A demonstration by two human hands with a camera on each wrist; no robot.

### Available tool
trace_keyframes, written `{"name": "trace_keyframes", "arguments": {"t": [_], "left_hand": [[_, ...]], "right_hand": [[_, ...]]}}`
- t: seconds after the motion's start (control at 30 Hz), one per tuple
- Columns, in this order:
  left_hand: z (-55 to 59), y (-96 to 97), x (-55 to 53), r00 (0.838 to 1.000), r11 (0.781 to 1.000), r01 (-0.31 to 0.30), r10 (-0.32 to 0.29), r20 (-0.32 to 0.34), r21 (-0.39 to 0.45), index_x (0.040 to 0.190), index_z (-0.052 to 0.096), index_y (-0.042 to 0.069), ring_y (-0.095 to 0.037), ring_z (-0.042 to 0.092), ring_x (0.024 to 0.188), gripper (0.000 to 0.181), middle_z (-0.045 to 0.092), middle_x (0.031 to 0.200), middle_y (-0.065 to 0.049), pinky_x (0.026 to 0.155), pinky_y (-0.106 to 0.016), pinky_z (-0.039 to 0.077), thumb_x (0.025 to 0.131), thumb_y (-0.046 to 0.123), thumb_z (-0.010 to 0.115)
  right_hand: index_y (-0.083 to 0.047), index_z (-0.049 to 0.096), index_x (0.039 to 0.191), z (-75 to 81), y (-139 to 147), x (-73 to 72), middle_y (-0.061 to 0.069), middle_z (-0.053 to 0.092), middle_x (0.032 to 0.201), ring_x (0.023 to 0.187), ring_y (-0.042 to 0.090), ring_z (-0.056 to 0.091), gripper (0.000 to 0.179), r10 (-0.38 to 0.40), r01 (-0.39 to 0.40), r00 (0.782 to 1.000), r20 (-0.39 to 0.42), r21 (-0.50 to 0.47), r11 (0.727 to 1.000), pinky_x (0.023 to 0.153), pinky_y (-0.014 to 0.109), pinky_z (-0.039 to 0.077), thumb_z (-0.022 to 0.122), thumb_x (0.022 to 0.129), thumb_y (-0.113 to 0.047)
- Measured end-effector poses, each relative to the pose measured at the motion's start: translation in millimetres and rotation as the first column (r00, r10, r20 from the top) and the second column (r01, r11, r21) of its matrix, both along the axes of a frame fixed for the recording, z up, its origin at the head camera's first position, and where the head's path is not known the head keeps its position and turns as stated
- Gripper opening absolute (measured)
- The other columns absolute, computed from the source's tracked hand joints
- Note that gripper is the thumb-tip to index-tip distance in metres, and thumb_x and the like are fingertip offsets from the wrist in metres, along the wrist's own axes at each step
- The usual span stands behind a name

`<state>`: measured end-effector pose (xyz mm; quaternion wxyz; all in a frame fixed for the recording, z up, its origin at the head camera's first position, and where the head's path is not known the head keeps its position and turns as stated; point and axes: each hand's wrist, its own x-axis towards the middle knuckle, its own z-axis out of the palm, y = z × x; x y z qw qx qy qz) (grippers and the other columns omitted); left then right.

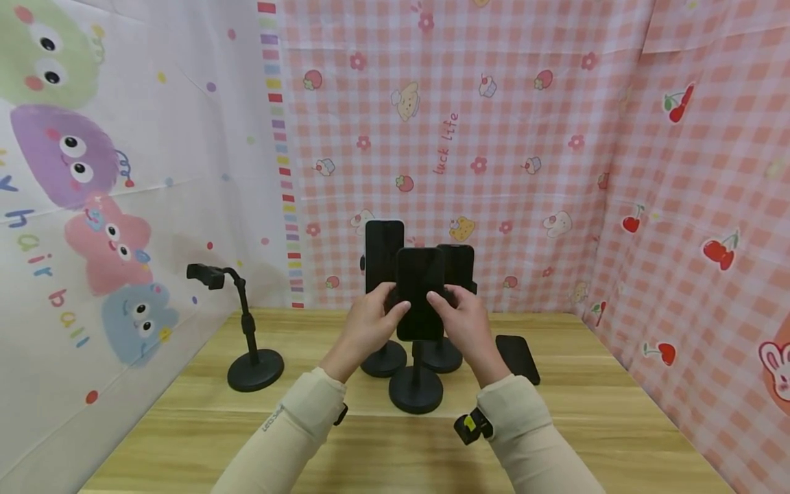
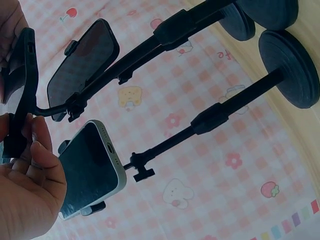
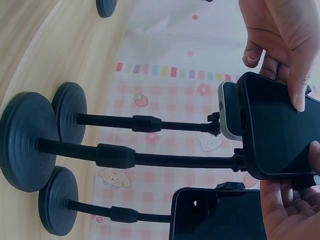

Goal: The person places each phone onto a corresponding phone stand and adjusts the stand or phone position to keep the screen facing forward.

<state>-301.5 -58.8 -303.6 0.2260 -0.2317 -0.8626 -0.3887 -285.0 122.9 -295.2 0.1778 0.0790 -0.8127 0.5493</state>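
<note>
A black smartphone (image 1: 420,274) stands upright at the front desktop phone stand (image 1: 416,390), its dark screen facing me. My left hand (image 1: 372,321) grips its left edge, thumb on the front and fingers curled behind. On the opposite edge my right hand (image 1: 461,322) holds it the same way, thumb over the screen side. The black clamp (image 2: 15,145) of this stand shows by the left fingers in the left wrist view. Behind, a white-edged phone (image 2: 92,167) and another black phone (image 3: 217,215) sit in the clamps of two more stands.
An unloaded phone stand (image 1: 256,369) with a bent neck is at the left of the wooden table (image 1: 395,446). Right of my right forearm, a black phone (image 1: 517,358) lies flat. Patterned cloths (image 1: 469,89) hang behind and at both sides.
</note>
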Motion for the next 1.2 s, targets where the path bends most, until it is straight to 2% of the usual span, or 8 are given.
{"name": "trace_keyframes", "arguments": {"t": [0.23,0.4,0.63,0.8,1.0,1.1,1.2], "left_hand": [[1.7,1.8,1.5,0.999,1.000,-0.016,0.015,0.033,0.007,0.136,0.054,-0.002,-0.017,0.051,0.060,0.049,0.054,0.070,-0.002,0.060,-0.033,0.047,0.098,0.028,0.064],[2.6,2.7,2.0,0.998,0.999,-0.022,0.020,0.066,0.026,0.137,0.054,0.000,-0.017,0.050,0.060,0.049,0.054,0.071,-0.002,0.060,-0.032,0.045,0.098,0.029,0.063],[2.0,4.6,2.9,0.992,0.997,-0.013,0.004,0.125,0.071,0.140,0.052,0.001,-0.019,0.050,0.060,0.051,0.054,0.071,-0.005,0.059,-0.033,0.045,0.099,0.029,0.062],[-0.6,4.6,3.0,0.994,0.997,0.000,-0.009,0.106,0.082,0.137,0.054,-0.001,-0.019,0.051,0.068,0.048,0.056,0.079,-0.005,0.063,-0.033,0.046,0.099,0.027,0.063],[-3.4,4.7,2.2,0.997,0.995,0.014,-0.021,0.069,0.100,0.134,0.056,-0.002,-0.019,0.050,0.068,0.045,0.057,0.080,-0.005,0.062,-0.032,0.045,0.098,0.025,0.064],[-3.8,5.3,1.7,0.998,0.994,0.015,-0.021,0.053,0.106,0.133,0.056,-0.003,-0.018,0.049,0.065,0.044,0.056,0.078,-0.005,0.061,-0.032,0.045,0.098,0.023,0.064],[-2.9,6.4,1.8,0.999,0.993,0.010,-0.015,0.044,0.116,0.133,0.056,-0.002,-0.018,0.050,0.065,0.044,0.056,0.079,-0.004,0.060,-0.032,0.045,0.098,0.023,0.065]], "right_hand": [[0.001,0.059,0.133,1.3,0.7,-0.1,0.018,0.066,0.116,0.099,0.030,0.061,0.047,-0.007,0.007,1.000,0.013,0.009,1.000,0.089,0.046,0.051,0.062,0.100,-0.032],[0.000,0.058,0.135,2.9,-0.1,1.2,0.019,0.065,0.119,0.099,0.029,0.060,0.048,-0.005,0.006,0.999,0.050,-0.032,0.999,0.087,0.043,0.051,0.062,0.100,-0.032],[-0.002,0.061,0.131,1.9,-2.1,1.5,0.015,0.065,0.109,0.089,0.027,0.056,0.044,-0.012,0.017,0.998,0.067,-0.075,0.997,0.077,0.033,0.049,0.063,0.099,-0.032],[-0.001,0.059,0.134,-1.2,-1.5,1.3,0.016,0.064,0.115,0.093,0.028,0.057,0.046,-0.015,0.022,0.998,0.069,-0.089,0.996,0.082,0.037,0.050,0.064,0.099,-0.031],[-0.001,0.060,0.131,-6.7,-0.7,1.5,0.017,0.064,0.124,0.108,0.029,0.061,0.045,-0.011,0.014,1.000,0.026,-0.098,0.995,0.095,0.046,0.050,0.065,0.098,-0.032],[-0.001,0.061,0.130,-7.6,-1.6,2.3,0.018,0.064,0.125,0.112,0.030,0.062,0.044,-0.012,0.011,1.000,-0.012,-0.095,0.995,0.096,0.048,0.049,0.064,0.098,-0.031],[0.000,0.061,0.129,-6.8,-2.5,2.6,0.018,0.065,0.122,0.109,0.030,0.063,0.043,-0.020,0.017,0.999,-0.037,-0.091,0.996,0.094,0.048,0.050,0.064,0.098,-0.030]]}}
